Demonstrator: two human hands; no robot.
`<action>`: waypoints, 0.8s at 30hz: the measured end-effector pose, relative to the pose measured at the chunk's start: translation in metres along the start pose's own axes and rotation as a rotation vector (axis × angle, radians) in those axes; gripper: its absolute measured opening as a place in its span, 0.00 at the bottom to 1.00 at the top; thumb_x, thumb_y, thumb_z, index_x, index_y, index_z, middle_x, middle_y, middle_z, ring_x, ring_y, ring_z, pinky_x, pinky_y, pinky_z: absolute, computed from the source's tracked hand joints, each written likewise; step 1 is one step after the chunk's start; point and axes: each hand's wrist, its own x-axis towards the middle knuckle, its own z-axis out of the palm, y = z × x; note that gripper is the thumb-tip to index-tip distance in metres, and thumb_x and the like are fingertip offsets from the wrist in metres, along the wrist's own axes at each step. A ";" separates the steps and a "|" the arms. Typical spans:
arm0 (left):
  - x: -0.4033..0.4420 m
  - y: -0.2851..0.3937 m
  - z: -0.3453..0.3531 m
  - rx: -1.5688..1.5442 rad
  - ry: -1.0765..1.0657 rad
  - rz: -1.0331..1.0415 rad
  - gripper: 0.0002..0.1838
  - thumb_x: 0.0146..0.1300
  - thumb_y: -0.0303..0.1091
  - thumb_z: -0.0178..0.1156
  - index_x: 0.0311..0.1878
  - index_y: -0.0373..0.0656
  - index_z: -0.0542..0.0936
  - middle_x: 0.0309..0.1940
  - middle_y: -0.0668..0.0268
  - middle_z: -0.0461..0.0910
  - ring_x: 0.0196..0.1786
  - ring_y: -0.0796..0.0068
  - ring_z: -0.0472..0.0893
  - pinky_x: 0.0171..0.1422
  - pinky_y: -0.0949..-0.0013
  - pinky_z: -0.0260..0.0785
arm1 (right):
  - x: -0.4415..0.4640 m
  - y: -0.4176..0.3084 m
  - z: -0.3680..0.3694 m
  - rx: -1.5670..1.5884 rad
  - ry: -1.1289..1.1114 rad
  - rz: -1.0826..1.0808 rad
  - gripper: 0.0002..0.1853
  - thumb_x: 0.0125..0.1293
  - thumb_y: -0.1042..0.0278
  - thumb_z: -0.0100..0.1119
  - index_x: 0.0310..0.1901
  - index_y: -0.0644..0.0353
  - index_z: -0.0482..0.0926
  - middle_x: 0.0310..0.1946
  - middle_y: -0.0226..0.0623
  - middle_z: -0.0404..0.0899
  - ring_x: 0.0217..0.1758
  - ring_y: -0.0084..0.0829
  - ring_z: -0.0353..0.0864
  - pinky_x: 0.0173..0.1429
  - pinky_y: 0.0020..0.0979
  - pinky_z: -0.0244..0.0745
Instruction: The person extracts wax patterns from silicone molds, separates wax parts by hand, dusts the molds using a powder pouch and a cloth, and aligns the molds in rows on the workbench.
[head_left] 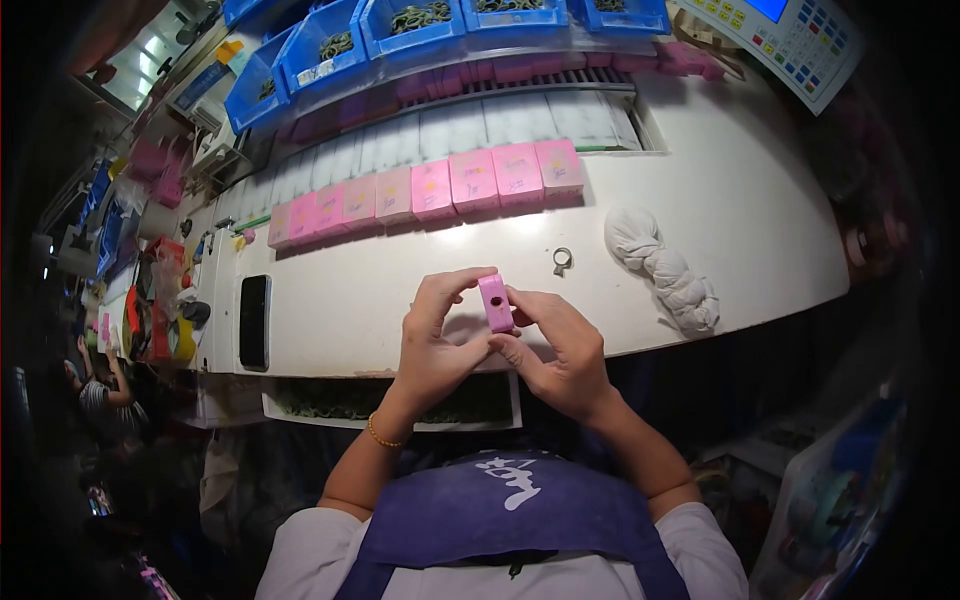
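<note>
Both of my hands hold a small pink rubber mold [495, 303] above the front part of the white table. A round dark hole shows in the face turned up towards me. My left hand [440, 325] grips its left side, fingers at the top edge and thumb near the bottom. On the other side my right hand [560, 350] presses its fingers and thumb against the mold. Beyond the hands stands a row of several pink molds [432, 190] with handwritten marks. A small metal ring-shaped piece [562, 260] lies to the right of my hands.
A knotted white cloth bundle [660, 268] lies at the right, a black phone [255, 322] at the left. Blue bins [415, 28] with green pieces line the back. A keypad panel [790, 45] stands back right. Below the table edge sits a tray [515, 400]. Another person [105, 400] is far left.
</note>
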 end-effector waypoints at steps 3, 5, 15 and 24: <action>-0.006 0.005 0.000 0.157 -0.008 -0.031 0.30 0.49 0.29 0.75 0.59 0.46 0.81 0.51 0.63 0.81 0.50 0.73 0.78 0.55 0.69 0.69 | -0.002 -0.005 0.002 0.037 -0.065 0.086 0.25 0.63 0.68 0.71 0.61 0.67 0.78 0.43 0.45 0.82 0.41 0.36 0.85 0.46 0.32 0.81; -0.009 0.008 0.000 0.116 -0.007 -0.092 0.30 0.49 0.28 0.74 0.59 0.47 0.81 0.49 0.64 0.80 0.48 0.73 0.78 0.53 0.69 0.70 | -0.003 -0.006 0.004 0.078 -0.104 0.171 0.25 0.65 0.69 0.70 0.61 0.68 0.77 0.43 0.44 0.82 0.41 0.34 0.85 0.47 0.32 0.81; -0.015 0.002 -0.001 0.076 -0.043 -0.111 0.30 0.48 0.27 0.72 0.60 0.46 0.81 0.51 0.65 0.81 0.51 0.61 0.73 0.72 0.55 0.65 | -0.004 0.004 0.004 0.501 -0.129 0.571 0.16 0.72 0.70 0.61 0.57 0.67 0.81 0.44 0.37 0.82 0.43 0.23 0.83 0.45 0.24 0.81; -0.019 -0.024 -0.013 -0.045 0.076 -0.161 0.33 0.50 0.22 0.76 0.62 0.41 0.78 0.45 0.65 0.76 0.42 0.77 0.78 0.50 0.72 0.73 | 0.026 0.034 -0.050 -0.533 -0.064 0.026 0.16 0.64 0.74 0.65 0.54 0.61 0.82 0.51 0.44 0.82 0.53 0.47 0.79 0.57 0.39 0.76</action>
